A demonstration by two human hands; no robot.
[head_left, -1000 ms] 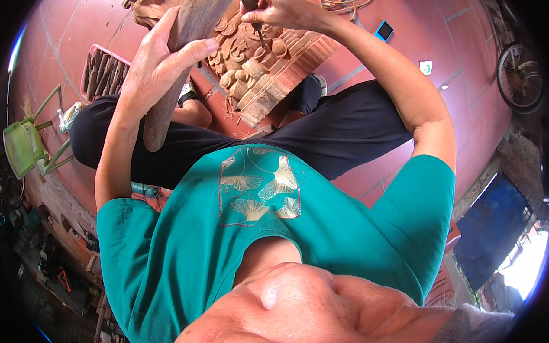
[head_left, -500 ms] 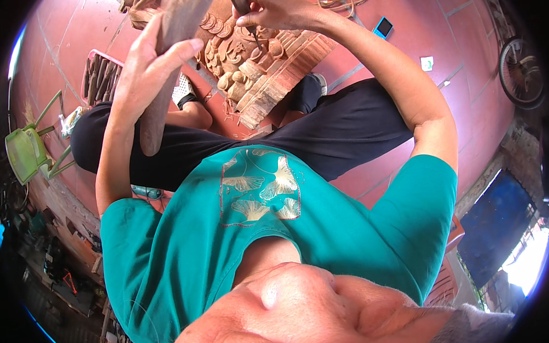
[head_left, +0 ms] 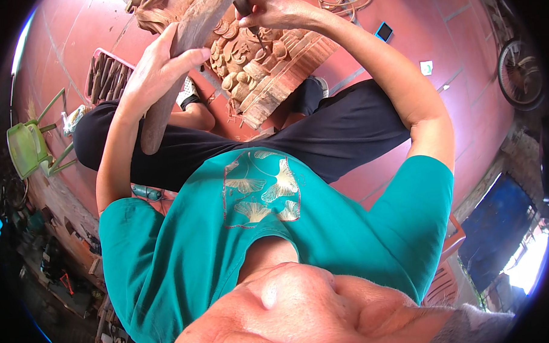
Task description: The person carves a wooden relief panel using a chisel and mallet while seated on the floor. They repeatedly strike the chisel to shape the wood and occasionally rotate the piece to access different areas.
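My left hand (head_left: 156,70) is wrapped round a long wooden mallet (head_left: 159,122), a worn, slightly curved bar that slants up and to the right across the carving. My right hand (head_left: 276,11) grips a chisel (head_left: 242,4) with a dark handle, tilted, its thin blade pointing down into the carving. The mallet's far end lies against or just beside the chisel's handle; I cannot tell if they touch. Between my legs sits the brown wood carving (head_left: 265,90), with rounded relief shapes, coin-like discs and a stepped edge. Its far part runs behind the mallet and out of view.
A pink tray (head_left: 99,52) of several chisels stands on the red tiled floor at the left, near a green chair (head_left: 27,147). An orange cord (head_left: 348,5), a small blue device (head_left: 384,31) and a bicycle wheel (head_left: 521,74) are to the right.
The mallet's far end has swung to the right, closer to the chisel, and my left hand has shifted slightly right with it. My right hand keeps the chisel at nearly the same place.
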